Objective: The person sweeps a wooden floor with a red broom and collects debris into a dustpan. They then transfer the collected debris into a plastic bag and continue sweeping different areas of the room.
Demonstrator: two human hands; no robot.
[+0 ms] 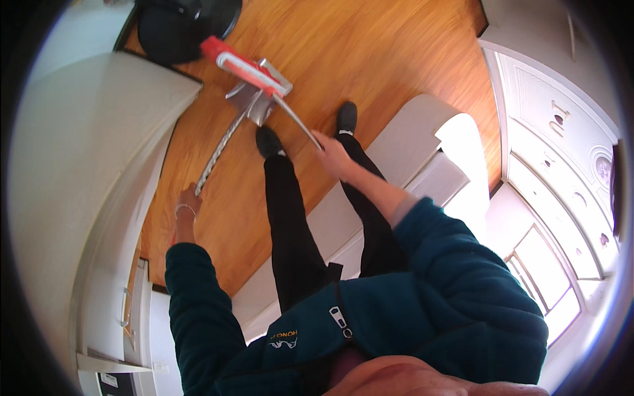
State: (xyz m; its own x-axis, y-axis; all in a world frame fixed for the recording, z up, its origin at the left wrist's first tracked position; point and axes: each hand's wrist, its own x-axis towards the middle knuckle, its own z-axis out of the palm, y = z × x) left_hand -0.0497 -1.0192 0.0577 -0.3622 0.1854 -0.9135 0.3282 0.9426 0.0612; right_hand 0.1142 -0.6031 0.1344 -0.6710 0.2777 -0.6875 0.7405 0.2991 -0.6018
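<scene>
Metal poles run stiff and light from my fingers, left hand (189,198) closed on the twisted handle (221,146), right hand (330,150) on the smooth one (297,120), red dustpan (247,69) beyond

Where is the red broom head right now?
In the head view, the red broom head lies on the wooden floor at upper left, just above the grey dustpan and beside the round black base, ahead of the person's shoes.
</scene>
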